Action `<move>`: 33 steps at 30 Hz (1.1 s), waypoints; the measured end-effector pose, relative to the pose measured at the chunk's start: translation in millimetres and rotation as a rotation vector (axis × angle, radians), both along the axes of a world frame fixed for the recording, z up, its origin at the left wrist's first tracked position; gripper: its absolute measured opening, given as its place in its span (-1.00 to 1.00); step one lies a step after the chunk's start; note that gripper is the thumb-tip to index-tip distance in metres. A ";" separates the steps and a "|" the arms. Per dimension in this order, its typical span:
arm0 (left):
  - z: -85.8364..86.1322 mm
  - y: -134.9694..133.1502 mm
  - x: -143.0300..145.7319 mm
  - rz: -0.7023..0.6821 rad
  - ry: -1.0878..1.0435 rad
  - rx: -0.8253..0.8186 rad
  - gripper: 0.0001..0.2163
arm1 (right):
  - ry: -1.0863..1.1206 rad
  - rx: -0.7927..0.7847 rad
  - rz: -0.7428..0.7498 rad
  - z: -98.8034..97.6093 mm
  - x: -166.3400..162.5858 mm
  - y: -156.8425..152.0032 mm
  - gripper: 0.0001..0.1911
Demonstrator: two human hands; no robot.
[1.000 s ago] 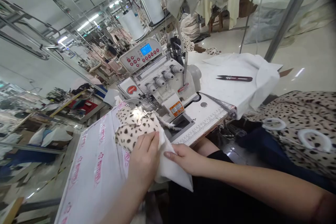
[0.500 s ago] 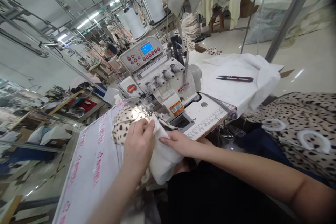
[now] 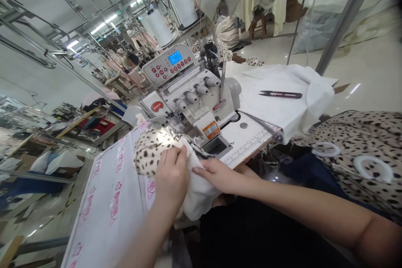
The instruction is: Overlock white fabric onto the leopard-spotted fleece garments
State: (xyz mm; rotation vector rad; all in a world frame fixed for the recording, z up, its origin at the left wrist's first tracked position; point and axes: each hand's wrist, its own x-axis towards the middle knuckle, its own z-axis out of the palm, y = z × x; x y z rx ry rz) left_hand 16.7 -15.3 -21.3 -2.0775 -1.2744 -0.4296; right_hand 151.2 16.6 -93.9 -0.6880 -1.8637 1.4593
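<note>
A spotted cream fabric piece point(image 3: 146, 146) with a white fleecy layer point(image 3: 201, 197) lies at the needle area of an overlock sewing machine point(image 3: 188, 100). My left hand point(image 3: 172, 173) is closed on the fabric just in front of the lit presser foot point(image 3: 176, 137), fingertips pressed together at its edge. To its right, my right hand point(image 3: 220, 176) pinches the white layer between thumb and fingers, beside the machine's front edge. The white layer hangs down below both hands toward my lap.
Thread snips point(image 3: 281, 94) lie on white cloth point(image 3: 266, 79) right of the machine. Spotted fabric with white rings point(image 3: 373, 168) is heaped at the right. A plastic-covered table point(image 3: 103, 192) extends left. Thread cones point(image 3: 159, 27) stand behind, and a metal post point(image 3: 345, 21) slants at the right.
My left hand has shifted slightly right and down along the fabric edge. My right hand still pinches the white layer, and the fabric between the hands has bunched a little differently.
</note>
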 end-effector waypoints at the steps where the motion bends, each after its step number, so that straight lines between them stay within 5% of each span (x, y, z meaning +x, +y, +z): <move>1: 1.8 3.8 -2.3 0.005 0.015 -0.005 -0.83 | -0.001 0.008 -0.011 0.7 -1.8 2.9 -0.68; 7: 9.8 19.9 -15.0 0.009 0.069 -0.061 -0.87 | -0.031 0.018 -0.032 7.9 -11.8 18.2 -0.68; 11: 10.6 1.7 -13.1 0.011 -0.082 -0.115 -0.75 | -0.035 0.028 -0.015 6.3 -9.6 17.9 -0.68; 16: 16.0 -31.8 -11.5 0.171 -0.211 -0.062 -0.85 | -0.109 0.021 0.021 1.3 0.4 9.0 -0.62; 22: 14.7 -28.4 -5.1 0.329 -0.389 -0.247 -0.87 | -0.105 0.003 0.032 1.3 2.0 3.1 -0.66; 26: 4.5 -20.5 -4.5 0.255 -0.274 -0.153 -0.71 | -0.097 -0.011 0.018 -2.2 0.3 2.4 -0.66; 33: 6.1 -10.8 4.2 0.130 -0.151 -0.016 -0.84 | -0.082 -0.011 0.008 -5.7 -2.5 0.9 -0.65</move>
